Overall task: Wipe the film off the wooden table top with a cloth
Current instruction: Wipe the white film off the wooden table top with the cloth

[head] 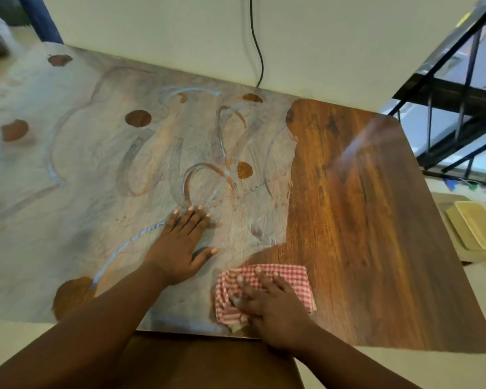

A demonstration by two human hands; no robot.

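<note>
The left hand [180, 245] lies flat, palm down, fingers spread and straight, holding nothing, on the filmy part of the rectangular dark wooden table top [376, 220]. The right hand [267, 301] presses down on the one red-and-white checked cloth [286, 279], fingers splayed over it rather than closed round it, near the front edge. A cloudy grey-white film [68, 164] covers the left and middle; the right part shows bare wood. About seven round bare patches break the film, though blur at the left makes that count unsure. One pale yellow rectangular tray [474, 226] sits beside the table.
</note>
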